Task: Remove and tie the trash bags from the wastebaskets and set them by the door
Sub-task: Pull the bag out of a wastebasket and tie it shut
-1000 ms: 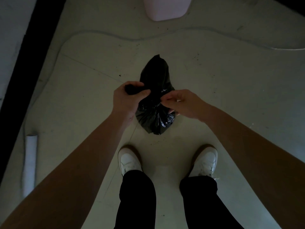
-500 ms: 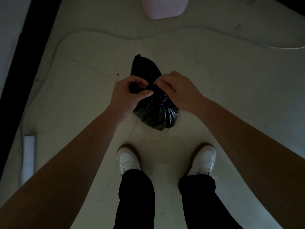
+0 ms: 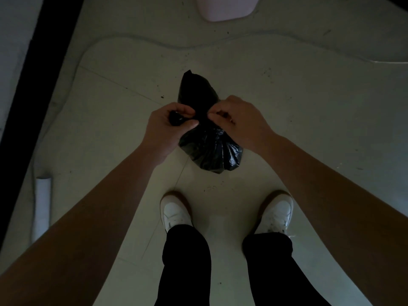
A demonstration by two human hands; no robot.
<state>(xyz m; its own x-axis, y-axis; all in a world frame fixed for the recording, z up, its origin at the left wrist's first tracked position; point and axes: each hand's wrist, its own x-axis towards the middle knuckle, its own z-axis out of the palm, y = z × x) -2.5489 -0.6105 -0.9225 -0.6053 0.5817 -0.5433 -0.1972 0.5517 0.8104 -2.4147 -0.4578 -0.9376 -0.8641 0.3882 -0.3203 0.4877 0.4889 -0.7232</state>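
The bag [image 3: 209,149] hangs in the air between both hands, above the floor [image 3: 298,111] and ahead of the shoes [image 3: 175,214]. Its gathered neck runs roughly left to right at grip level; the full body sags below the grip, toward the person, and a loose tail sticks up and away from it. The left hand [image 3: 164,129] is closed around one twisted end of the neck, which pokes out past its knuckles on the outer side. The right hand [image 3: 241,120] pinches the neck just beside it, fingertips nearly touching the left thumb. Both are equally near the knot point. Judging by this, the tie is under way, and tightening means pulling the two ends apart along that left-right line. The wastebasket [image 3: 227,7] stands well beyond the grip.
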